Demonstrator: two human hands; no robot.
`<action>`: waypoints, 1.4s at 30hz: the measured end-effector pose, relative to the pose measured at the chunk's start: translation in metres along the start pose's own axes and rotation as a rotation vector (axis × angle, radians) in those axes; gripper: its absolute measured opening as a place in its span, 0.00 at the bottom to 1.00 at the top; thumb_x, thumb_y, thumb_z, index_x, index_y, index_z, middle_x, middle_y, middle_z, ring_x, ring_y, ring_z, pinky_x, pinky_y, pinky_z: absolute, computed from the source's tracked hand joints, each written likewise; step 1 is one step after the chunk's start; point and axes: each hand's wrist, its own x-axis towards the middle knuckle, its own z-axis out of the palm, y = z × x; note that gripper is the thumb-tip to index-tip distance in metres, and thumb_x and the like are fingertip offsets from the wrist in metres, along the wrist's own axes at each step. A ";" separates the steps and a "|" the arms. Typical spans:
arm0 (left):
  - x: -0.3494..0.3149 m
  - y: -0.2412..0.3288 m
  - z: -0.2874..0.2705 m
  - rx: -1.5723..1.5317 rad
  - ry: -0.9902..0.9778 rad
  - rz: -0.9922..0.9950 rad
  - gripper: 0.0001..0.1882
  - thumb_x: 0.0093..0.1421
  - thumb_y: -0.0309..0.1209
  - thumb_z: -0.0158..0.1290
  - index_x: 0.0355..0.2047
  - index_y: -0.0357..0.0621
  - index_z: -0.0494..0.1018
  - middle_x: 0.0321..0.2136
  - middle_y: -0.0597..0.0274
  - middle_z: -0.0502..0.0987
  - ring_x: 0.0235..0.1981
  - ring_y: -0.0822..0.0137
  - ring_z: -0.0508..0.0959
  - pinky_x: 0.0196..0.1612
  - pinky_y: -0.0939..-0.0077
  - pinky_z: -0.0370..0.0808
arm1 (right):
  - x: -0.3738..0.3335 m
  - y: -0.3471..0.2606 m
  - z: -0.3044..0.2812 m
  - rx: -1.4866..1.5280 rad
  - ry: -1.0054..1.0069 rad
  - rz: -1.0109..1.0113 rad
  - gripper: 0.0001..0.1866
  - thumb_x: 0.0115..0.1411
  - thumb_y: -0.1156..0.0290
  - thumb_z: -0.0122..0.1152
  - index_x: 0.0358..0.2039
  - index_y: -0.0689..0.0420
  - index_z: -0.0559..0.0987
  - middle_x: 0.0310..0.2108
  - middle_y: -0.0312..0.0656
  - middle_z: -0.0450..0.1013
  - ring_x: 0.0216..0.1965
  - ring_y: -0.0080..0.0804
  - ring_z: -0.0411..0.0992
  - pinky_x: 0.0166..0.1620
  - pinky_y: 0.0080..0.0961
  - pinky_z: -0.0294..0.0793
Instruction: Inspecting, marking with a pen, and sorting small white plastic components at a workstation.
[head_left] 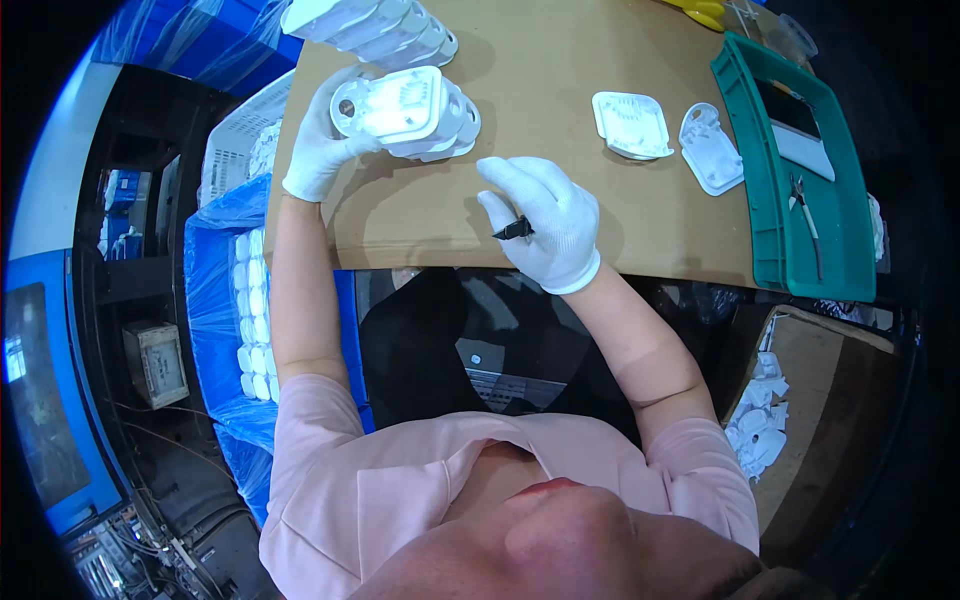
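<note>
My left hand, in a white glove, grips the left side of a stack of white moulded plastic parts at the table's far left. On the stack's top lies a rounded part with a round hole; the fingers behind it are partly hidden. Right of the stack, my gloved right hand is curled around a short black tool, its dark end poking out between thumb and palm. Its index finger and thumb stand apart. The glove covers the rest of the tool, so its kind cannot be made out.
Another stack of white parts stands farther back. Two loose groups of white parts lie on the brown table. A green tray with nippers borders the right. Left is a blue-lined bin of white parts.
</note>
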 end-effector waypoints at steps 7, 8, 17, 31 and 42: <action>-0.007 0.013 0.008 -0.006 0.075 0.077 0.53 0.36 0.33 0.74 0.61 0.37 0.59 0.55 0.54 0.67 0.57 0.61 0.67 0.59 0.65 0.66 | -0.002 0.001 -0.006 0.023 0.041 -0.007 0.19 0.47 0.78 0.67 0.42 0.56 0.79 0.31 0.43 0.76 0.29 0.41 0.76 0.30 0.29 0.76; -0.008 0.023 0.015 0.326 0.204 0.208 0.51 0.37 0.33 0.73 0.61 0.37 0.59 0.54 0.54 0.67 0.56 0.61 0.68 0.58 0.65 0.67 | -0.003 0.002 -0.011 0.014 0.045 -0.004 0.19 0.47 0.78 0.67 0.42 0.56 0.79 0.31 0.43 0.76 0.29 0.41 0.76 0.30 0.29 0.76; -0.005 0.038 0.203 0.468 -0.115 0.393 0.25 0.48 0.25 0.59 0.49 0.47 0.72 0.46 0.51 0.72 0.46 0.49 0.75 0.46 0.64 0.74 | -0.012 0.001 -0.051 -0.071 0.255 -0.013 0.12 0.54 0.85 0.56 0.39 0.61 0.78 0.30 0.44 0.76 0.28 0.36 0.74 0.32 0.26 0.73; -0.028 0.024 0.192 -0.002 -0.160 -0.035 0.09 0.55 0.19 0.51 0.38 0.38 0.73 0.35 0.60 0.76 0.37 0.73 0.75 0.41 0.77 0.72 | -0.010 0.008 -0.063 -0.165 0.219 0.257 0.19 0.49 0.78 0.66 0.43 0.55 0.77 0.38 0.44 0.74 0.32 0.38 0.75 0.33 0.27 0.75; -0.047 0.004 0.178 -0.039 0.002 0.207 0.34 0.49 0.16 0.53 0.58 0.39 0.60 0.58 0.51 0.61 0.50 0.66 0.69 0.51 0.73 0.69 | -0.008 0.014 -0.033 -0.142 0.136 0.253 0.11 0.46 0.75 0.69 0.29 0.53 0.75 0.27 0.41 0.73 0.27 0.39 0.74 0.29 0.30 0.74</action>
